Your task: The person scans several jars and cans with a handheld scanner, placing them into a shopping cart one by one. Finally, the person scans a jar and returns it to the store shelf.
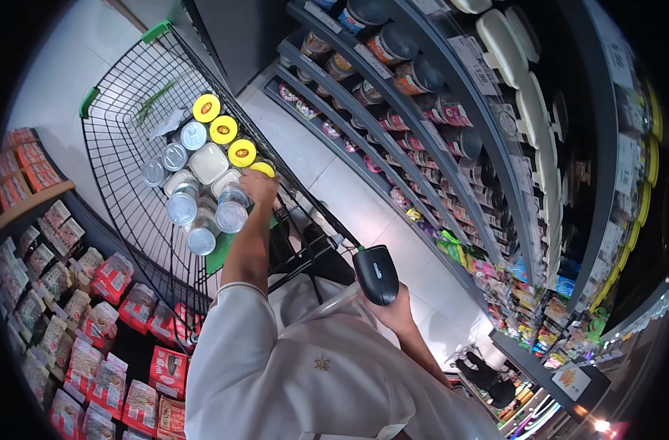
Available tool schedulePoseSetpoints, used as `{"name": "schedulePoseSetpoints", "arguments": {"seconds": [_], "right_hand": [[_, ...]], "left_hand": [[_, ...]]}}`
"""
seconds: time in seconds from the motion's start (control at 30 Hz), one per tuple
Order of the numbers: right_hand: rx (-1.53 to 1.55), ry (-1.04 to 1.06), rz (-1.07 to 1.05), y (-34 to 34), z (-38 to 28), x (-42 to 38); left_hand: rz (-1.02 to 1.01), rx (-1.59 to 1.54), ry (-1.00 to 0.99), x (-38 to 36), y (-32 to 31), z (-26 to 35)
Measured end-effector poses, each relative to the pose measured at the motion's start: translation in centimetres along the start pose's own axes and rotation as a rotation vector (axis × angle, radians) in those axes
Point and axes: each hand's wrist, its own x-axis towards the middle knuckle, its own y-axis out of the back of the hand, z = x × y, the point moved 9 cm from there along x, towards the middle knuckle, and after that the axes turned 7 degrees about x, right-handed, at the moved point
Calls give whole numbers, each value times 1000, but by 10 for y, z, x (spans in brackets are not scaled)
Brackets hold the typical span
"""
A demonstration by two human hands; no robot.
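Observation:
My left hand (259, 188) is inside a black wire shopping cart (122, 139), with its fingers closed at the edge of a yellow-lidded jar (262, 169). More yellow-lidded jars (223, 129) stand in a row beyond it. Around them are several clear-lidded jars (182, 208), silver-topped cans (193, 136) and white-lidded containers (208, 163). Near my waist, my right hand (393, 308) grips a black handheld barcode scanner (377, 274); its lower part is hidden.
Shelves (400, 147) of tubs and packets rise along the right. At lower left, a display holds red bags (114, 276) and clear packs. Pale floor tiles (349, 191) run between cart and shelves. Another person (487, 378) is at the lower right.

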Motion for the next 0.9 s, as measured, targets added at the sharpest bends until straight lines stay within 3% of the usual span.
{"name": "schedulePoseSetpoints", "arguments": {"seconds": [0.2, 0.33, 0.4, 0.5, 0.67, 0.8, 0.9], "right_hand": [[41, 33, -67, 8, -11, 1], [252, 44, -99, 12, -13, 3], [464, 5, -155, 14, -40, 5], [354, -9, -194, 23, -32, 12], [609, 104, -289, 33, -44, 20], [817, 62, -342, 44, -76, 3], [938, 203, -393, 49, -93, -4]], "left_hand": [[128, -20, -251, -57, 79, 14], [26, -115, -364, -103, 146, 19], [-117, -225, -371, -123, 174, 17], [-338, -500, -483, -160, 209, 20], [-615, -843, -565, -230, 273, 36], [-727, -1070, -735, -280, 316, 61], [-789, -1120, -864, -305, 329, 79]]}}
